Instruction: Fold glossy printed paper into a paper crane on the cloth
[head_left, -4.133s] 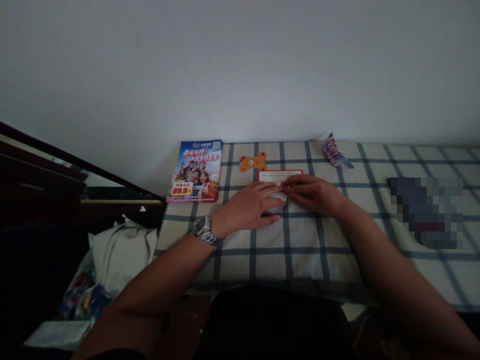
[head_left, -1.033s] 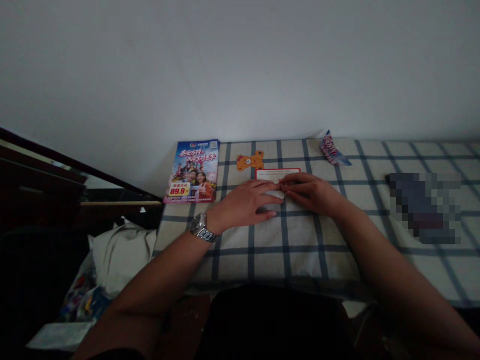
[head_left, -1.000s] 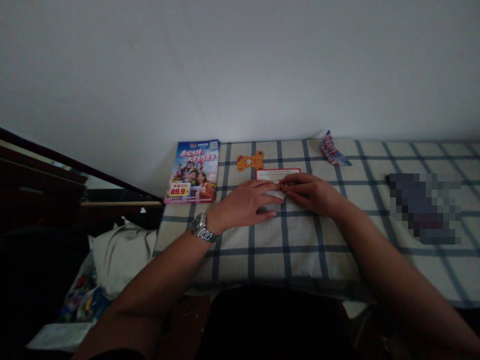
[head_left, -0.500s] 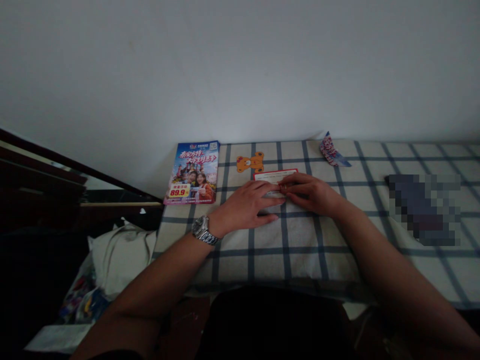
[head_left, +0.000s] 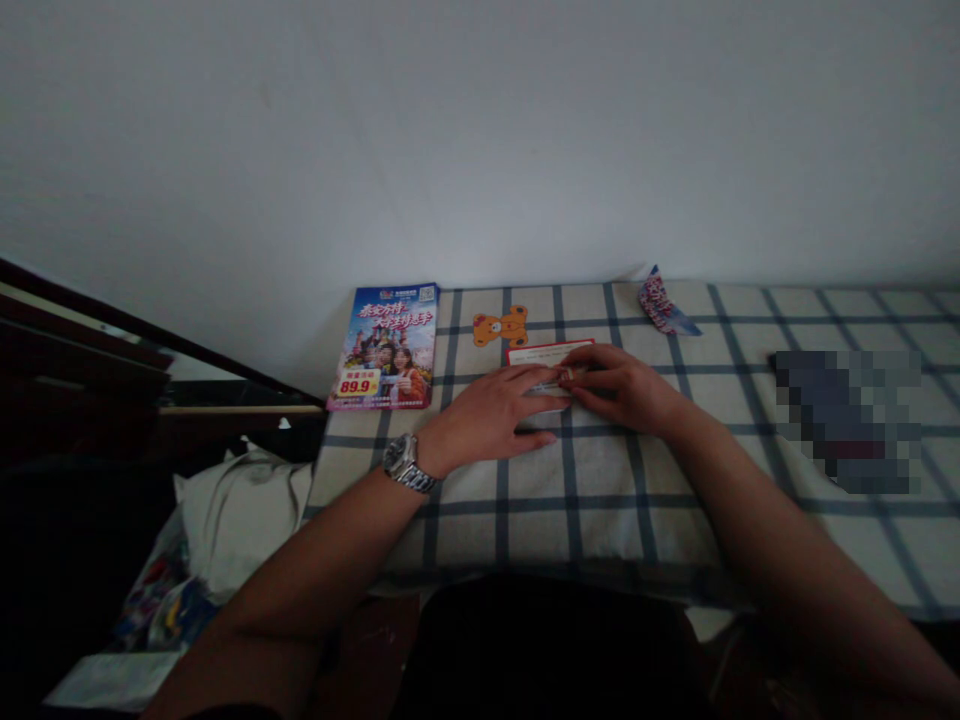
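A small sheet of paper, pale with a red border and printed lines, lies on the checked cloth under both hands. My left hand rests on it with fingers stretched out and apart, pressing near the paper's middle. At the paper's right side is my right hand, its thumb and fingers pinched together on a raised bit of the sheet. Fingers of both hands nearly meet there and hide much of the paper.
Left of the hands lies a stack of printed flyers. A bear-shaped figure is behind the paper. A folded paper piece stands near the wall. To the right is a blurred dark object; a white bag sits below left.
My right fingers have shifted slightly at the sheet, and a little more of its raised part shows between the hands. My left hand stays almost still.
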